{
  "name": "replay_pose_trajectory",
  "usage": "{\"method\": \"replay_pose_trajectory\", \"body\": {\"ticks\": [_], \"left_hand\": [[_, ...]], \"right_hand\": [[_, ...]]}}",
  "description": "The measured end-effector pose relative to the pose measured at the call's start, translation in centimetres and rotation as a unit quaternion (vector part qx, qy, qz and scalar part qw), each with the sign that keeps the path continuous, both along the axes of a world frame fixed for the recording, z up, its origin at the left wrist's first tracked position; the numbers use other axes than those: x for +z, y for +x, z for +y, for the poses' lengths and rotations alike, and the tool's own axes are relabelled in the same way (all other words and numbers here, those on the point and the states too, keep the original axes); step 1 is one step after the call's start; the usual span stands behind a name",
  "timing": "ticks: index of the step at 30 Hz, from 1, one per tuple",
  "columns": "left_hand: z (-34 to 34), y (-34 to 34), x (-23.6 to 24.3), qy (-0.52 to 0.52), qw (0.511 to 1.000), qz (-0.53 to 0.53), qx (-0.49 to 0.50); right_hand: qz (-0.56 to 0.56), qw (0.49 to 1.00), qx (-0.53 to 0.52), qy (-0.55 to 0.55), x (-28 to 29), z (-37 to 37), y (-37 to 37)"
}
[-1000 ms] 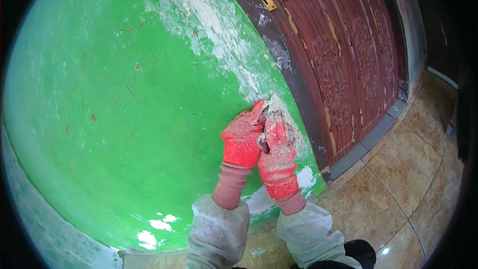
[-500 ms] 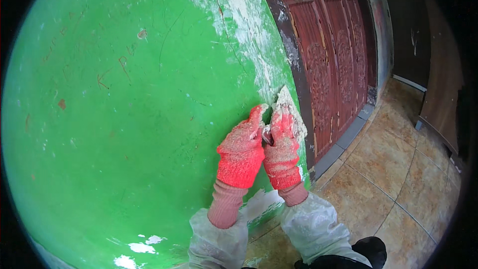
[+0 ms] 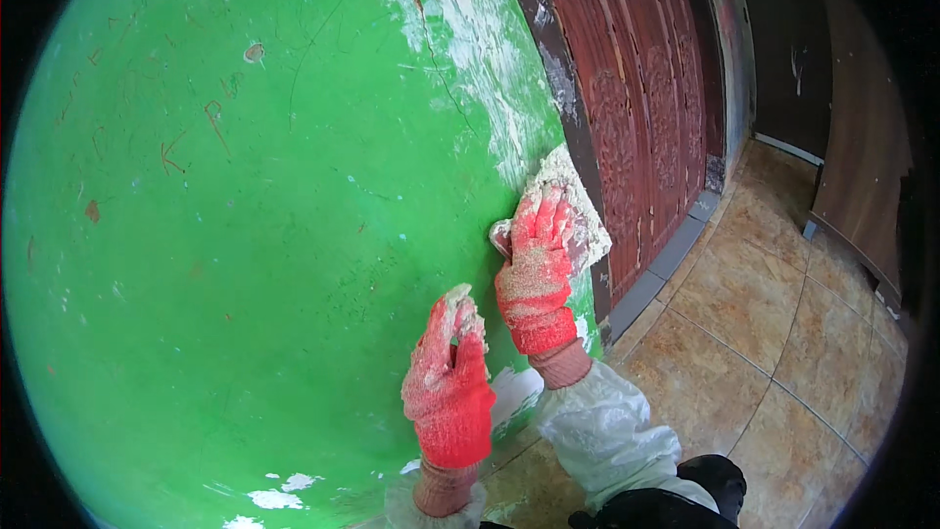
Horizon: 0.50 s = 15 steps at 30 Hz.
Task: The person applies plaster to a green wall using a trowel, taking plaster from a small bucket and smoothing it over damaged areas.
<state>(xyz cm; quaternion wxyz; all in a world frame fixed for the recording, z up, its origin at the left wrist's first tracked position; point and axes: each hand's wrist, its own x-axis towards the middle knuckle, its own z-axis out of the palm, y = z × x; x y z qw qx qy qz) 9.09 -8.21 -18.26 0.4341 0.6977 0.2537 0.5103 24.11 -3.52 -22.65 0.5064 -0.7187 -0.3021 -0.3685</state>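
Observation:
In a red, putty-caked glove, my right hand [image 3: 537, 260] grips a putty knife [image 3: 587, 235], its fingers laid over the broad blade. Thick off-white putty covers the blade, which lies against the green wall [image 3: 284, 264] beside the door frame. A bit of dark handle shows left of the fingers. Lower and to the left, my left hand [image 3: 448, 382] is apart from the knife, in a matching red glove. Its thumb and fingers pinch together, leaving a small gap behind the tips. Putty coats those fingertips; whether a lump sits between them is unclear.
A long crack [image 3: 419, 10] runs down the wall beside a smeared white putty strip [image 3: 470, 20]. Right of it stand a dark door frame [image 3: 553, 69] and a carved reddish-brown door [image 3: 627, 108]. Brown floor tiles [image 3: 734, 304] and a dark wooden panel [image 3: 867, 137] lie farther right.
My left hand has come away from the putty knife and dropped down to the left. My right hand has shifted slightly up and left, with the putty-covered blade turned more into view.

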Motion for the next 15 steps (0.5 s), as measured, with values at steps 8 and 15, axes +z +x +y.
{"method": "replay_pose_trajectory", "body": {"ticks": [8, 15], "left_hand": [[-1.2, -1.3, -1.3, -0.069, 0.997, 0.006, 0.018], [-0.4, -1.1, -3.1, 0.178, 0.971, 0.121, 0.101]], "right_hand": [[0.001, 0.996, 0.064, -0.057, -2.0, -1.0, -0.4], [0.021, 0.992, 0.126, -0.017, -1.9, -2.6, -0.1]]}}
